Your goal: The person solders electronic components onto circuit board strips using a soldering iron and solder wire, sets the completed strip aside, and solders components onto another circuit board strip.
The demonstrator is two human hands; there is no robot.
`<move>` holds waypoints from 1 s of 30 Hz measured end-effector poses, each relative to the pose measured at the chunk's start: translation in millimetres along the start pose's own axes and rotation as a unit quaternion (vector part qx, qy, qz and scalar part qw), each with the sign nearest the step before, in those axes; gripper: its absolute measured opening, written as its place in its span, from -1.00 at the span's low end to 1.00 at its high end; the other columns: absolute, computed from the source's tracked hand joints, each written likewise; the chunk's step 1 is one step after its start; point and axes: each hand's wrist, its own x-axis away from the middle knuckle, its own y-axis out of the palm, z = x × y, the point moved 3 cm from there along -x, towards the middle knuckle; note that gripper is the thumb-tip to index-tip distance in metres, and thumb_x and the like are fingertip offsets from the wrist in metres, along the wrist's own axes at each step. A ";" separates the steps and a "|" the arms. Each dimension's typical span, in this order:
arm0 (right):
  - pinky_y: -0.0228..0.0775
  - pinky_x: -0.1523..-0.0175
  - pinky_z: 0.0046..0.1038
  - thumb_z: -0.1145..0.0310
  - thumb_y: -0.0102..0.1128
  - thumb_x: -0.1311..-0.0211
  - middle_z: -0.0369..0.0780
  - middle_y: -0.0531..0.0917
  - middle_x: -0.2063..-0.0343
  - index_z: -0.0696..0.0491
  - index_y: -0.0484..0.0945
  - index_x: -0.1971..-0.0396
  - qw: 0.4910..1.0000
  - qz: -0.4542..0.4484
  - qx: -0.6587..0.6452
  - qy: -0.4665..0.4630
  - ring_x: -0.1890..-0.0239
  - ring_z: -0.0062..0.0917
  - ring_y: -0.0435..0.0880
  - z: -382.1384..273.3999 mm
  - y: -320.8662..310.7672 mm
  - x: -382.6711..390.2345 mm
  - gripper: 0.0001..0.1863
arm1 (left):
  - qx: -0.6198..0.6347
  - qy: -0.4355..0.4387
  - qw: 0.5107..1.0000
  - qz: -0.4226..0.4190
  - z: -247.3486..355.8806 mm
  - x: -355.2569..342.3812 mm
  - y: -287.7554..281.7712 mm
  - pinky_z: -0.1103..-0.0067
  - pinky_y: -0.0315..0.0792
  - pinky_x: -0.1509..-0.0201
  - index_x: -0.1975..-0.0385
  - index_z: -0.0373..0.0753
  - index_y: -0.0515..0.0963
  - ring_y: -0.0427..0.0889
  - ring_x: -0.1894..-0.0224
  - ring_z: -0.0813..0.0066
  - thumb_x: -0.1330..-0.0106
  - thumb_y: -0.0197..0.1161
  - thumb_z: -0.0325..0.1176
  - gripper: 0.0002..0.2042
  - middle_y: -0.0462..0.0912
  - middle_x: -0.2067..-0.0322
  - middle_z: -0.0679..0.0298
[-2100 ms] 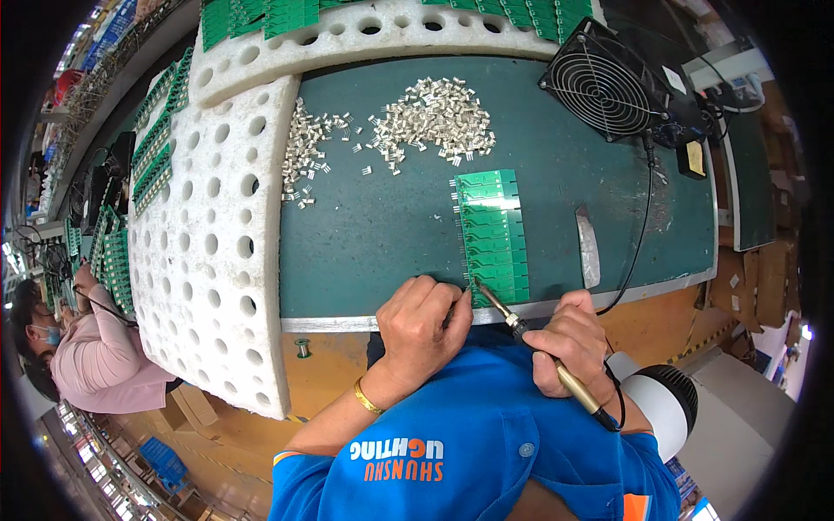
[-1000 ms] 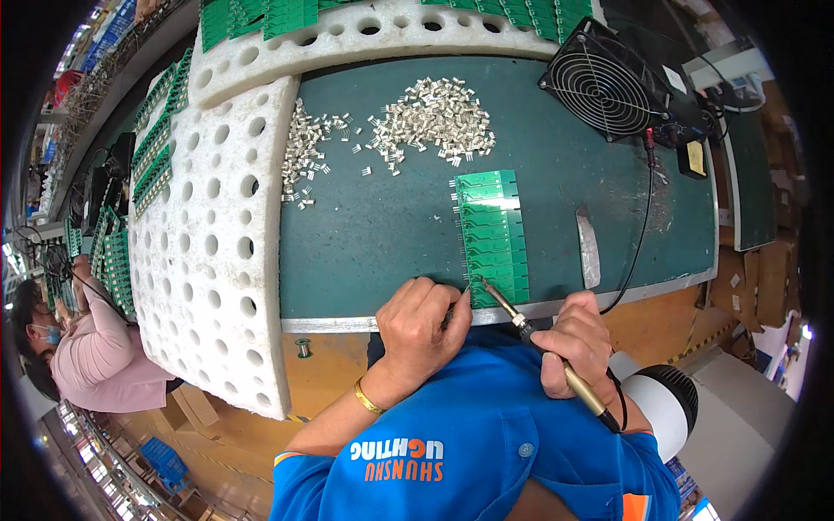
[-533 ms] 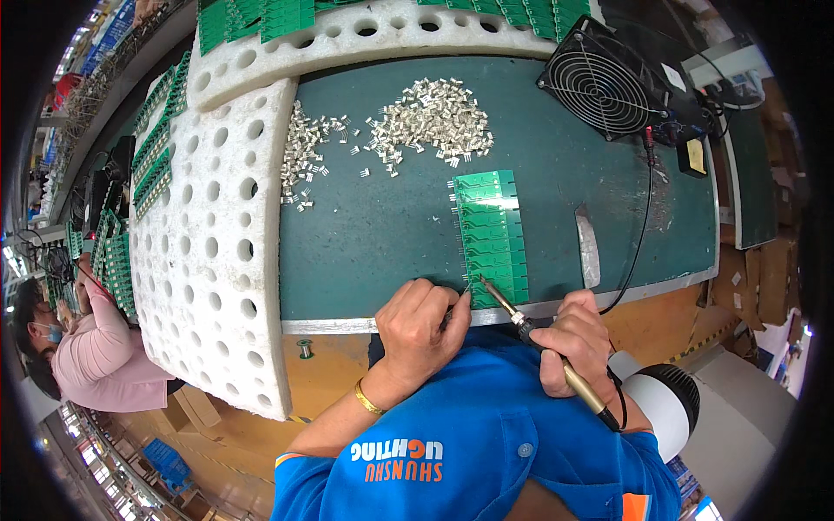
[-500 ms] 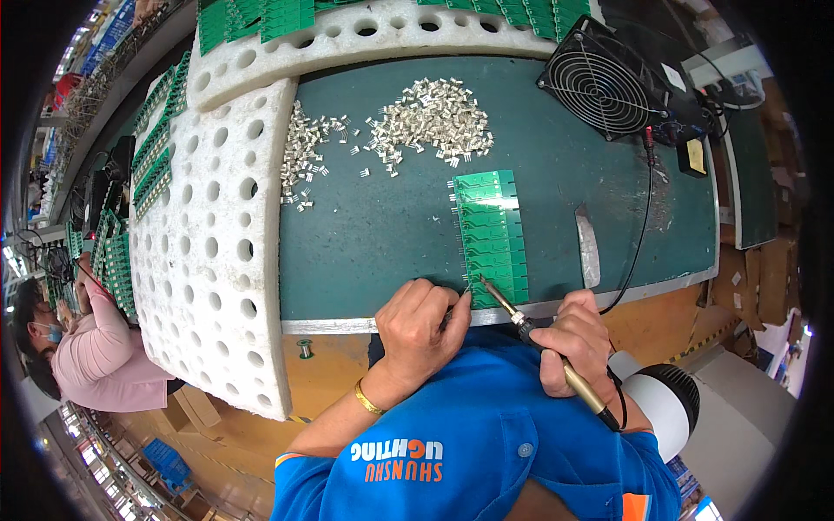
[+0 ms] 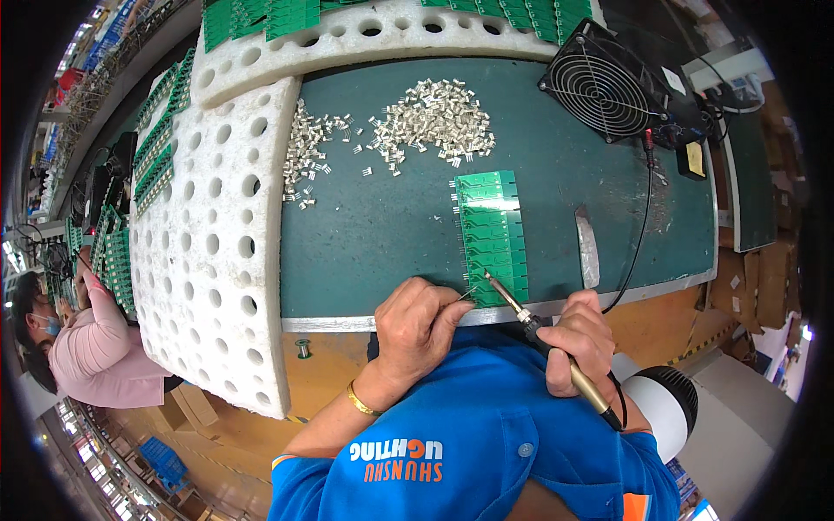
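Note:
A soldering iron [image 5: 532,328] slants up and to the left, with my right hand [image 5: 580,343] wrapped around its handle. Its tip lies over the near part of a green circuit board panel [image 5: 489,233], which has a row of small connectors with pins along its left side. At the panel's near left corner, my left hand [image 5: 419,323] is closed in a pinch on a thin solder wire [image 5: 469,293]. Only a short end of the wire shows beyond the fingertips. The iron's tip and the wire end are apart.
Loose white connectors [image 5: 434,120] are heaped at the back. White foam boards with holes [image 5: 204,286] stand left and behind, carrying green panels. A black fan [image 5: 599,87] is at the back right. A clear strip [image 5: 587,250] lies right of the panel. Another person [image 5: 104,347] sits far left.
The iron's tip has shifted slightly right and farther up the panel. My left fingertips have moved a little, and the wire end shows more plainly.

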 end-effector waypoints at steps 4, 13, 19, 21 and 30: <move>0.35 0.29 -0.34 0.39 0.16 -0.24 -0.35 0.48 0.67 0.07 0.58 0.25 1.000 0.008 0.004 -0.005 0.65 -0.50 0.42 -1.1 -4.5 0.5 -0.87 | 0.032 -0.006 0.999 -0.027 -0.5 -3.9 -3.5 0.48 0.41 0.46 0.50 -0.28 0.56 0.54 0.52 0.30 -0.12 0.45 -0.49 -0.85 0.57 0.54 0.21; 0.35 0.28 -0.32 0.38 0.14 -0.27 -0.36 0.46 0.68 0.07 0.56 0.22 1.000 0.013 0.007 -0.004 0.65 -0.51 0.40 -0.6 -8.6 2.6 -0.86 | -0.079 0.017 0.996 -0.044 13.9 -1.5 -6.3 0.42 0.37 0.43 0.56 -0.23 0.56 0.52 0.47 0.27 -0.03 0.53 -0.34 -0.77 0.54 0.57 0.23; 0.36 0.26 -0.31 0.37 0.14 -0.29 -0.36 0.47 0.68 0.07 0.56 0.22 1.000 0.012 0.007 -0.004 0.65 -0.51 0.41 0.1 -9.6 2.6 -0.86 | -0.082 -0.017 0.996 -0.029 13.4 -6.3 -14.6 0.45 0.37 0.44 0.56 -0.24 0.54 0.48 0.53 0.32 -0.08 0.52 -0.33 -0.76 0.53 0.60 0.26; 0.36 0.27 -0.31 0.37 0.14 -0.29 -0.36 0.47 0.68 0.07 0.55 0.22 1.000 0.011 0.006 -0.004 0.65 -0.51 0.41 0.5 -9.3 2.3 -0.86 | -0.025 -0.073 0.996 -0.036 12.7 -3.4 -13.5 0.46 0.37 0.43 0.51 -0.26 0.54 0.47 0.54 0.36 -0.16 0.48 -0.35 -0.78 0.53 0.60 0.27; 0.36 0.28 -0.33 0.37 0.14 -0.29 -0.36 0.47 0.68 0.07 0.55 0.20 1.000 0.009 0.006 -0.007 0.65 -0.51 0.41 -0.4 -10.5 2.5 -0.86 | 0.052 -0.102 0.992 -0.050 7.2 -0.9 -11.9 0.56 0.39 0.38 0.31 -0.34 0.52 0.50 0.47 0.42 -0.38 0.21 -0.51 -0.95 0.56 0.43 0.19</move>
